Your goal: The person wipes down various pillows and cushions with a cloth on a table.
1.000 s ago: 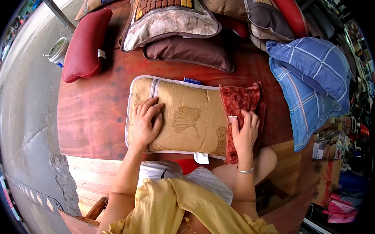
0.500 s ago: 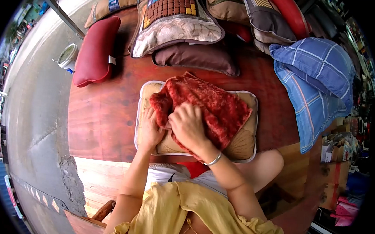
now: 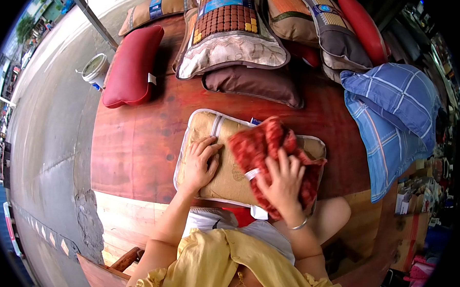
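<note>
A tan pillow (image 3: 224, 166) with pale piping and a zip-like strip lies flat on the wooden table in front of me. My left hand (image 3: 201, 163) rests on its left side, fingers spread and slightly bent, holding nothing. Over the pillow's right part is a bunched red plush cloth (image 3: 258, 144) with a small white label, a little blurred by motion. My right hand (image 3: 282, 181) grips this cloth from above, its fingers pressed into the folds. A white tag (image 3: 259, 212) sticks out at the pillow's near edge.
A red bolster (image 3: 133, 65) lies at the table's left edge, with a bucket (image 3: 95, 71) beyond it. Several pillows, one with a brown beaded mat (image 3: 225, 22), are piled at the back. Blue checked pillows (image 3: 390, 119) sit at the right.
The red cloth has been drawn to the right with my right hand, uncovering the pillow's left and middle. My left hand has come off the cloth's edge and lies on the pillow.
</note>
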Tool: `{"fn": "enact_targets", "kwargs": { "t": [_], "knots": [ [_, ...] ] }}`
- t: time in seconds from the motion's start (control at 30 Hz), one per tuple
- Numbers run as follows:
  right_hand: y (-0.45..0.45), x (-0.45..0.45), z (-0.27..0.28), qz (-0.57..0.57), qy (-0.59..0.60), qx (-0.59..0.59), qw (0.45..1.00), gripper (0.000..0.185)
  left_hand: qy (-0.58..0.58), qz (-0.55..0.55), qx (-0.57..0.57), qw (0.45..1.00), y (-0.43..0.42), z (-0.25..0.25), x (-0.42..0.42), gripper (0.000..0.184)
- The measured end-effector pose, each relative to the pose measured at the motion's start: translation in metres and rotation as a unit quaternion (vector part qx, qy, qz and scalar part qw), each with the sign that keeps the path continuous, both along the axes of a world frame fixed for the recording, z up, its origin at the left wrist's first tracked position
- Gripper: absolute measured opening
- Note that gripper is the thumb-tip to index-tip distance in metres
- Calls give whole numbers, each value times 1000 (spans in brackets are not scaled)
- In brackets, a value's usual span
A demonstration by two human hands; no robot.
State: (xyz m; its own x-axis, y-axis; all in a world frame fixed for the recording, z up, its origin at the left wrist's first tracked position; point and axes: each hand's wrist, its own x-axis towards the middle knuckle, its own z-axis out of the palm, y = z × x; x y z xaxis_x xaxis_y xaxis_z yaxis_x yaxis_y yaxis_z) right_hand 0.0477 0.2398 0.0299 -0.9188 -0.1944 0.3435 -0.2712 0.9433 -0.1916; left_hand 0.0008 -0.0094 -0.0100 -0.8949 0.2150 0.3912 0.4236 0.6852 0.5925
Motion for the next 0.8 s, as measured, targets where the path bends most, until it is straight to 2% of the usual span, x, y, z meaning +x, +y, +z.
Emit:
{"fn": "enact_targets", "kwargs": {
  "t": [0.13, 0.23, 0.27, 0.3, 0.33, 0.37, 0.47, 0.63, 0.7, 0.8],
  "knots": [
    [-48, 10, -8, 163, 7, -40, 986, 37, -9, 2, -11, 1000, -1, 3, 3, 42],
    [-53, -20, -9, 211, -1, -78, 974, 31, -30, 7, -5, 1000, -8, -3, 6, 46],
    [-49, -31, -5, 205, 5, -70, 976, 30, -39, 4, -7, 999, -10, -7, 7, 46],
    [-44, -43, -4, 192, 11, -56, 980, 31, 16, -8, -12, 1000, -7, -4, 5, 42],
    [-35, -54, -1, 170, 7, -51, 984, 31, -50, 37, -43, 997, -4, 4, 6, 31],
    [-23, -62, 0, 146, 7, -60, 987, 30, -10, 15, 0, 1000, -2, 5, 3, 32],
    [23, -67, -9, 50, 10, -57, 997, 32, -14, 17, -9, 1000, 0, 13, 6, 31],
    [63, -9, -13, -87, 10, -17, 996, 32, -5, 23, -7, 1000, -2, 8, 5, 31],
    [54, 23, -18, -79, 11, -4, 997, 32, -5, 24, -7, 1000, -1, 7, 5, 31],
    [19, 62, -27, -6, 7, 32, 999, 41, -1, 21, -9, 1000, -1, 5, 4, 33]
  ]
}}
